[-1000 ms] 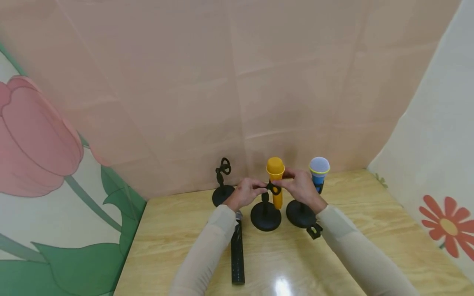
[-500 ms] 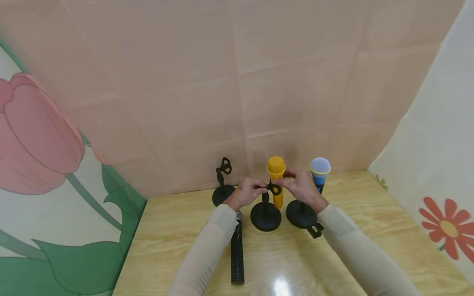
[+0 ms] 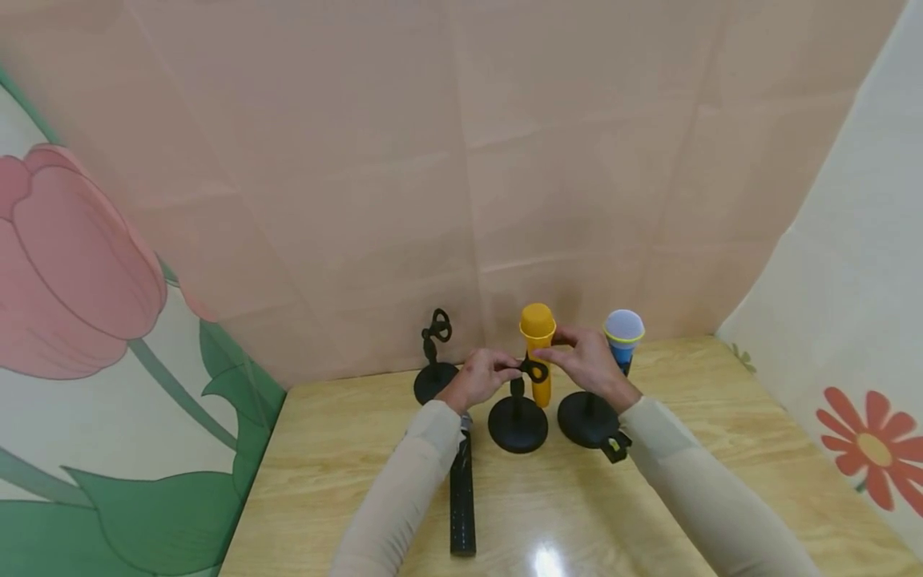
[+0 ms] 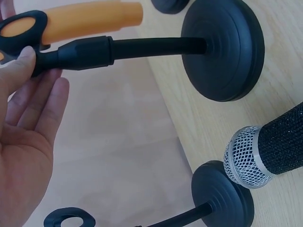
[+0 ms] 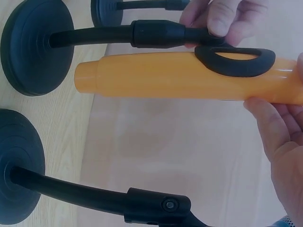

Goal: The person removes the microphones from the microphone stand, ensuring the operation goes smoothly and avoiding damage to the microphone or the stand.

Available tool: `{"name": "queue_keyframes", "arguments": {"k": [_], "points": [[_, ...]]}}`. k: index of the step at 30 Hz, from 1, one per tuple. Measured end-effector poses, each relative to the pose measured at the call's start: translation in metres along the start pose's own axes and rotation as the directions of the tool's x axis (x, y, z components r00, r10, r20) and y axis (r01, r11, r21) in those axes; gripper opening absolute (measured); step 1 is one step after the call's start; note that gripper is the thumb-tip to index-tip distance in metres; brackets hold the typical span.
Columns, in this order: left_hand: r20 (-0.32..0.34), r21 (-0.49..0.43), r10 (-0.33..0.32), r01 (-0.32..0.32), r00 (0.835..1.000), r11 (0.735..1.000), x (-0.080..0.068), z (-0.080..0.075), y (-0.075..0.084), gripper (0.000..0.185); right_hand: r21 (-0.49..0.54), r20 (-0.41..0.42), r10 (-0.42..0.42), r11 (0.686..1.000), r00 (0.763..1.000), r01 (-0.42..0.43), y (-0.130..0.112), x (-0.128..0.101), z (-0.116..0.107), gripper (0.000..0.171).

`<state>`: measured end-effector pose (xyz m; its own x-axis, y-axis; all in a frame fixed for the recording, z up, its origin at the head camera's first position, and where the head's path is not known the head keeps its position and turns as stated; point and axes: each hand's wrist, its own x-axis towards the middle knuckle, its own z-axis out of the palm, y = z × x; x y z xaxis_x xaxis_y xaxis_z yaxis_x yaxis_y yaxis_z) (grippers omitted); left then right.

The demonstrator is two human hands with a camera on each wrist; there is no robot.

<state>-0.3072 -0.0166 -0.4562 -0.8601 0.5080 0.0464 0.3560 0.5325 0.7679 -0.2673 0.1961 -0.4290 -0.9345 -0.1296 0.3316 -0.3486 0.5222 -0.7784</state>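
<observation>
I steady the middle stand's clip [image 3: 534,369] with my left hand [image 3: 485,377], fingers pinching it, while my right hand [image 3: 587,362] grips the orange toy microphone [image 3: 537,336] seated upright in that ring (black microphone [image 3: 462,497] flat on the tabletop [image 3: 346,481]).

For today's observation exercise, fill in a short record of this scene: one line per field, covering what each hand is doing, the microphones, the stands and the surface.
Left hand: left hand pinches the neck of the middle stand just below its clip
Right hand: right hand grips the yellow microphone, which sits in that clip
Blue microphone: blue microphone upright in the right stand
Black microphone: black microphone lying flat on the table, mesh head toward the stands
Empty stand: left stand holds nothing
Surface: wooden table
</observation>
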Motion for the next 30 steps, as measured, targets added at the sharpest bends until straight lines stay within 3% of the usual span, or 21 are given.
{"name": "queue_keyframes", "arguments": {"k": [30], "points": [[-0.03,0.011,0.033,-0.033,0.999,0.999,-0.002,0.0032,-0.0022,0.016,0.004,0.013,0.009,1.0,1.0,-0.009,-0.008,0.0023,-0.0085,0.038]]}}
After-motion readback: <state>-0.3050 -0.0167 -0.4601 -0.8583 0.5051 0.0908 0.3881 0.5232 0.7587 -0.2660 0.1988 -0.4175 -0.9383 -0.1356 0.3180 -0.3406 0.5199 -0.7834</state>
